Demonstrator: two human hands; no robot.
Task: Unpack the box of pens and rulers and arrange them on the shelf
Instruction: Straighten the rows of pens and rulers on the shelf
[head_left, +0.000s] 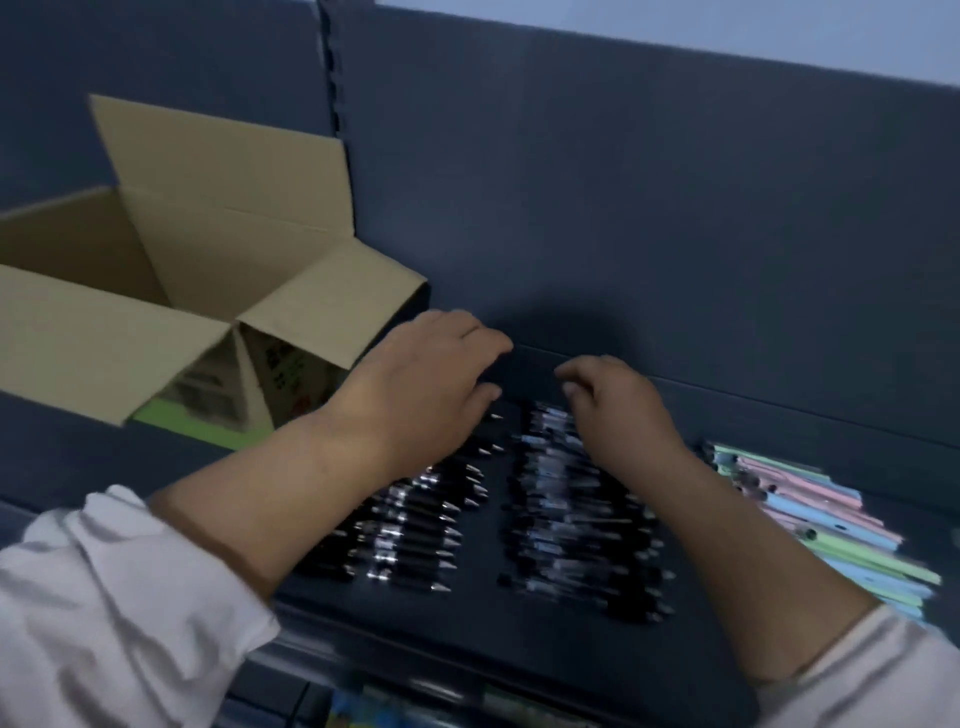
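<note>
box (156, 291) open, flaps up | two rows of black pens (571, 525) on shelf (519, 636) just right of box | pastel rulers (831, 525) farther right of box | left hand (431, 374) fingers straight, over row nearer box | right hand (618, 405) fingers curled over farther row, cannot tell if holding a pen

Nothing is legible; the brown cardboard box (171, 291), left of frame, carries dark printed marks on its side, blurred beyond reading.

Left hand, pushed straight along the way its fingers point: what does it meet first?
Probably the dark back panel; nothing shows between it and the left hand, though depth is unclear.
</note>
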